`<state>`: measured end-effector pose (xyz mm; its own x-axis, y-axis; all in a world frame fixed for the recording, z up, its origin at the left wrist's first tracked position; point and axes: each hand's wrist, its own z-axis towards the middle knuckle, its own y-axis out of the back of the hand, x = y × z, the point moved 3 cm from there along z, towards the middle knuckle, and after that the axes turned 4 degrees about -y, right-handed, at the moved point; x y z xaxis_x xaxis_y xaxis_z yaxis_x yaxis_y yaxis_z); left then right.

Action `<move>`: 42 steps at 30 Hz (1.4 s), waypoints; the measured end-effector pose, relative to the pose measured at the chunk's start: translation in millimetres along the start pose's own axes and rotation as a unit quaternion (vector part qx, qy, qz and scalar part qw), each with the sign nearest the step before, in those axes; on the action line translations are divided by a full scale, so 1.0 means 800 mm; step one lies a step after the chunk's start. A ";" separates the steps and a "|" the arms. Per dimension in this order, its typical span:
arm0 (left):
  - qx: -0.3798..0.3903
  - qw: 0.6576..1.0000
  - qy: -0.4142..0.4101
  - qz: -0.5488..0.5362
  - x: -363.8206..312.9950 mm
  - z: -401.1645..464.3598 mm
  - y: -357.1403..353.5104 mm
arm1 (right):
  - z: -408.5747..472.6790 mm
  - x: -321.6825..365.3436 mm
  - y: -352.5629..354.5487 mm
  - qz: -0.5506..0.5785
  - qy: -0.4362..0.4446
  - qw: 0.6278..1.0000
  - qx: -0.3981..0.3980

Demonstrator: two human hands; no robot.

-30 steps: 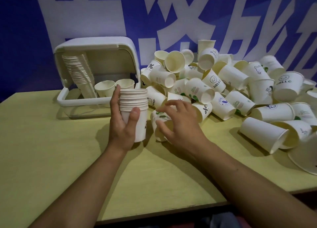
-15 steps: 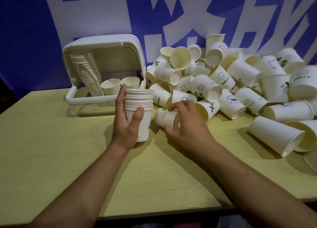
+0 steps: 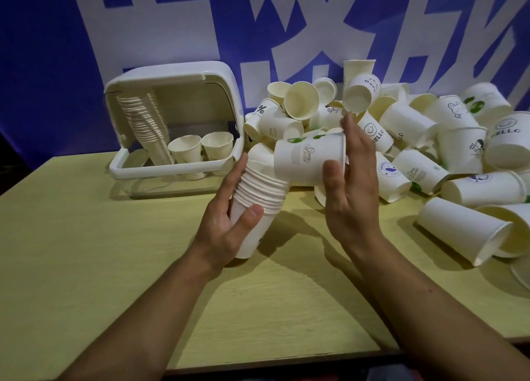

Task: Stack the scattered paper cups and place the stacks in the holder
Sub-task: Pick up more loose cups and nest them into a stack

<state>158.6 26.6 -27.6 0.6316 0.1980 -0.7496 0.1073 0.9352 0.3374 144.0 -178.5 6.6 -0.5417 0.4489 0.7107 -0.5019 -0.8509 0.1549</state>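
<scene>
Above the table (image 3: 86, 266), left hand (image 3: 226, 231) grips the cup stack (image 3: 259, 197) (tilted), right hand (image 3: 351, 191) pinches a single cup (image 3: 308, 162).

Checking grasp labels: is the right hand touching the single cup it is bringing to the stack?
Touching. The head view shows the right hand with its thumb on the single cup wall and fingers at its rim.
</scene>
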 end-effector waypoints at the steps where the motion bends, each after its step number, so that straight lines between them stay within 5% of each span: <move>1: 0.013 1.000 -0.010 0.013 -0.004 -0.001 -0.002 | -0.001 0.001 -0.001 0.009 0.010 1.000 0.005; 9: 0.063 0.996 -0.027 0.050 -0.008 -0.005 -0.010 | -0.003 -0.008 -0.006 0.024 0.028 0.995 0.095; 16: 0.077 0.995 -0.025 0.057 -0.008 -0.004 -0.016 | -0.021 -0.008 -0.029 -0.033 0.034 0.965 0.258; 19: 0.064 0.997 -0.010 0.031 -0.010 -0.004 -0.015 | -0.014 -0.007 -0.022 -0.026 0.046 0.975 0.217; 25: 0.053 0.998 -0.001 0.018 -0.010 -0.003 -0.014 | 0.016 -0.033 0.004 -0.156 -0.059 0.985 -0.031; 28: 0.054 0.998 0.003 0.018 -0.009 -0.003 -0.016 | 0.028 -0.055 0.015 -0.273 -0.140 0.951 -0.048; 32: 0.056 0.998 0.011 0.012 -0.008 -0.003 -0.018 | 0.037 -0.078 0.022 -0.295 -0.184 0.937 -0.031; 35: 0.054 0.998 0.017 0.002 -0.010 -0.004 -0.018 | 0.043 -0.080 0.020 -0.273 -0.168 0.947 -0.035; 42: 0.049 0.999 0.022 -0.005 -0.011 -0.003 -0.016 | 0.025 -0.034 0.012 -0.021 -0.016 0.998 -0.050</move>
<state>150.1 13.8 -26.3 0.5961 0.2043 -0.7765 0.1891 0.9041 0.3831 167.3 -204.4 2.6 -0.4978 0.4731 0.7269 -0.5898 -0.7991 0.1163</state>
